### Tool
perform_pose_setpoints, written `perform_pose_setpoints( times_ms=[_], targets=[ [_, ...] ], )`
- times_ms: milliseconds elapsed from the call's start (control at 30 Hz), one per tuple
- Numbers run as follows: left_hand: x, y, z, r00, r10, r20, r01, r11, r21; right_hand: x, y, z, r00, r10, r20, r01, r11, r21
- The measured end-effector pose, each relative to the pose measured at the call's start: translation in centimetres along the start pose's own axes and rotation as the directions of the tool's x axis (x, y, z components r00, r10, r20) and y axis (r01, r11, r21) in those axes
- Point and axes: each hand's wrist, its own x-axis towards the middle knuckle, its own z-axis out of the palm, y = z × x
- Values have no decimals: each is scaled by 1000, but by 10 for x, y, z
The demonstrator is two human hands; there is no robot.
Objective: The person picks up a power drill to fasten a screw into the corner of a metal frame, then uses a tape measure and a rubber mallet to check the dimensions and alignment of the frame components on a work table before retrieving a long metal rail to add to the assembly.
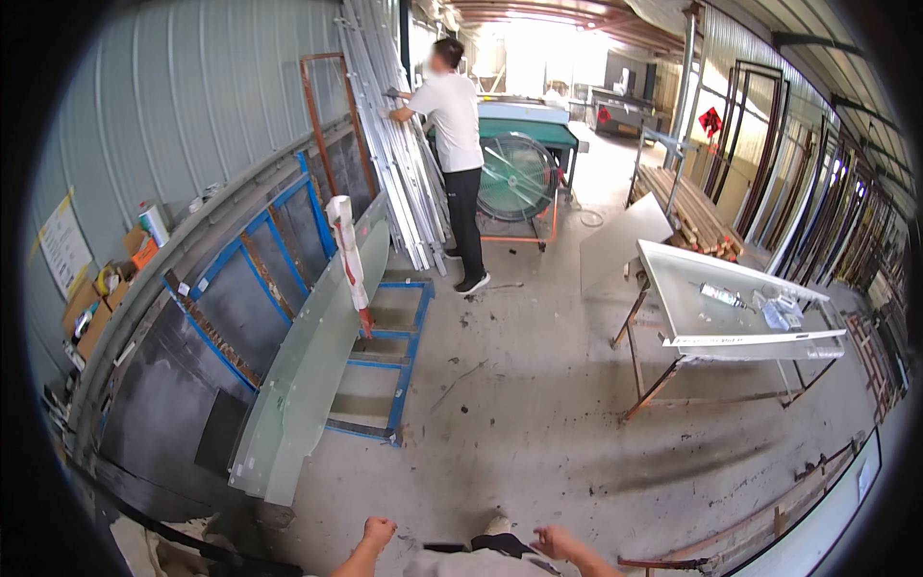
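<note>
My left hand [380,531] hangs low at the bottom edge, fingers curled into a loose fist with nothing seen in it. To the right of my body, my right hand [550,541] is held low too, its fingers slightly apart and no object showing in them. Between the hands a shoe tip [498,525] of mine shows above the floor. Neither hand touches anything. Left and forward of me, long pale-green glass panels [306,389] lean on edge against a blue metal frame [411,370].
A person [454,144] stands ahead at leaning metal profiles [389,144], beside a large round fan [516,176]. At right, a rusty-legged stand carries a glass-topped frame [673,293] with a tube [723,295] on it. Timber [687,207] and upright frames line the right wall.
</note>
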Motion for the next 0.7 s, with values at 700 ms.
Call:
perform_pose_setpoints(
  times_ms=[700],
  targets=[
    [254,385,65,714,430,553,-675,632,381,50,-106,-11,676,708,-204,-640,702,313]
  ],
)
